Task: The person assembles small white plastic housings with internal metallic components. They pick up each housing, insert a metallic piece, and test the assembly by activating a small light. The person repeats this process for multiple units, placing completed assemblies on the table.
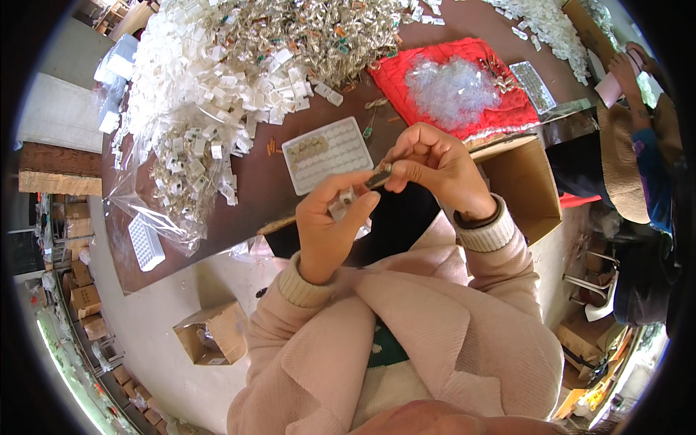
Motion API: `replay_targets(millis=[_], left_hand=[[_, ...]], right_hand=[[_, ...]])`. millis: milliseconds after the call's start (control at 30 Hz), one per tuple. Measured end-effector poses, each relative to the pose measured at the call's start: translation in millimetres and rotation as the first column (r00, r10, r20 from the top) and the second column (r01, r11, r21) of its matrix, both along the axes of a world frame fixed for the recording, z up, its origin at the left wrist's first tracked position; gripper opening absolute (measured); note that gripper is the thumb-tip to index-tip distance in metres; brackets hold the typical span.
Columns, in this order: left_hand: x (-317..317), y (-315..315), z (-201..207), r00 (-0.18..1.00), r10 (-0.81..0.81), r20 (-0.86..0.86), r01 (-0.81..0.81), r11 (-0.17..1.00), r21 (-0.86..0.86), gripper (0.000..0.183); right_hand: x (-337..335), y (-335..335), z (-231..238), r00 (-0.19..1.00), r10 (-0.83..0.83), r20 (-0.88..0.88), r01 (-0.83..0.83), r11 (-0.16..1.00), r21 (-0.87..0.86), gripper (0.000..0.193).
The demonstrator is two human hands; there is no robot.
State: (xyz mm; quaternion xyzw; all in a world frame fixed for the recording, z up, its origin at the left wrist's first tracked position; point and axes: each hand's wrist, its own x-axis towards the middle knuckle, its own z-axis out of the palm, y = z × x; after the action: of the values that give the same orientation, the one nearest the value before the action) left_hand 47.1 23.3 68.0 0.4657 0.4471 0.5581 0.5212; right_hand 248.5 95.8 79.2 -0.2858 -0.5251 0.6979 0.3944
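Note:
My left hand (325, 230) is closed around a small white plastic piece (339, 208), partly hidden by the fingers. My right hand (438, 170) pinches a small dark flat piece (378, 177) between thumb and fingertips, right against the left fingertips. Its exact kind is too small to make out. Just beyond the hands on the brown table lies a white tray (344, 168) with rows of hollows; several tan pieces (308, 148) sit in its left part. A thin cord-like item with a green end (367, 132) lies by the tray's far right corner.
A big heap of white tags (210, 80) and shiny metallic pieces (326, 36) covers the far table. Red cloth (395, 72) bears clear plastic bits (453, 90). An open cardboard box (533, 188) stands at right, another box (232, 330) on the floor. Another person's hand (625, 76) shows at right.

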Motion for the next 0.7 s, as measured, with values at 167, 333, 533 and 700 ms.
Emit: replay_targets(millis=[167,333,533,700], left_hand=[[0,2,-2,0.973,0.009,-0.230,0.030,0.986,0.166,0.018],[5,-13,-9,0.976,0.071,0.207,-0.060,0.997,-0.057,0.015],[5,-20,-12,0.991,0.103,0.089,-0.099,0.994,-0.050,0.012],[17,-22,-16,0.886,0.253,0.390,-0.198,0.964,-0.175,0.014]], right_hand=[[-1,-14,6,0.987,0.083,0.136,-0.089,0.995,0.041,0.021],[-24,-39,-7,0.945,-0.277,0.174,0.137,0.817,0.560,0.036],[-32,-54,-17,0.838,-0.516,0.177,0.182,0.571,0.801,0.035],[-48,-59,-19,0.790,-0.596,0.141,0.221,0.492,0.842,0.032]])
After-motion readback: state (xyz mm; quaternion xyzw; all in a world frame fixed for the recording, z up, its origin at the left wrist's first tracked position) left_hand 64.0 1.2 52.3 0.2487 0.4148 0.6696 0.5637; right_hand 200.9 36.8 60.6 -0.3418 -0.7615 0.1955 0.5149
